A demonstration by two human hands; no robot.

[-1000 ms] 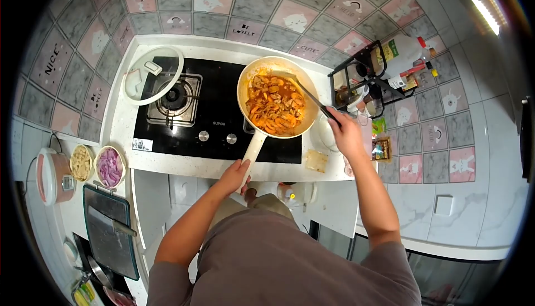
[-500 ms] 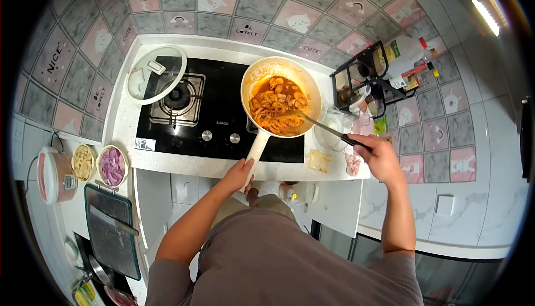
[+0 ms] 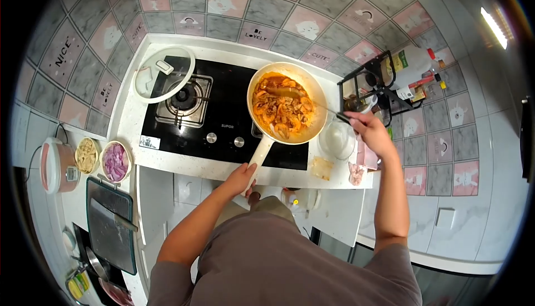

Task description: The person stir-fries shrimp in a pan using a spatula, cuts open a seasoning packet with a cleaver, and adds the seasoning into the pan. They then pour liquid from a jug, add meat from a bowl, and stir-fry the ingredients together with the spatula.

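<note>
My left hand (image 3: 238, 179) is closed around the cream handle of a deep frying pan (image 3: 316, 99) on the right side of the black stove. Pieces of food in reddish-orange sauce (image 3: 284, 111), some looking like shrimp, cover the pan's bottom. In my right hand (image 3: 369, 131) is the black handle of a spatula (image 3: 329, 109), gripped with the fingers wrapped round it. The spatula's blade lies in the food toward the pan's far side, partly coated in sauce. A clear bowl (image 3: 337, 139) stands just below my right hand.
A glass lid (image 3: 146, 83) rests by the left burner (image 3: 184, 97). Left are bowls of purple onion (image 3: 116, 162) and pale pieces (image 3: 86, 155), a cutting board (image 3: 106, 245) with a knife (image 3: 111, 214), and a rice cooker (image 3: 62, 167). A black bottle rack (image 3: 379, 83) stands right.
The spatula has moved from the pan's near right part to its far part, and my right hand has shifted up and left. The food is spread differently. My left hand still holds the handle.
</note>
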